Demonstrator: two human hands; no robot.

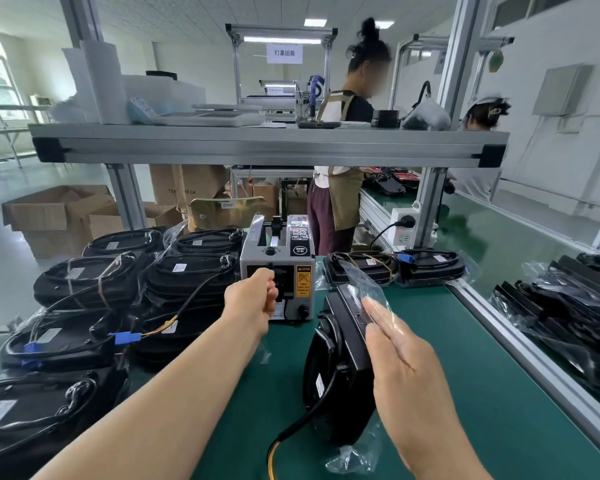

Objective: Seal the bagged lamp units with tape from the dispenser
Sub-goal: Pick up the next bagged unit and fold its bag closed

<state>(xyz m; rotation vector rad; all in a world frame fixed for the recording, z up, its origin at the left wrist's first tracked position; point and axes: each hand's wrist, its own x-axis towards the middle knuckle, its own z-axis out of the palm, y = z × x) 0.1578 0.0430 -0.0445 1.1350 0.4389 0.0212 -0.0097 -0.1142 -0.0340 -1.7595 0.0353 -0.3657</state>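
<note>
A black lamp unit in a clear plastic bag stands on edge on the green bench mat, its cable trailing toward me. My right hand lies flat against its right side, fingers straight, pressing the bag's loose flap to the unit. The grey tape dispenser stands just behind it. My left hand is at the dispenser's front outlet with fingers curled together; whether tape is pinched between them is hidden.
Stacks of bagged black lamp units fill the bench to the left. More bagged units lie behind right and on the side conveyor. An aluminium shelf spans overhead. A person stands beyond the bench.
</note>
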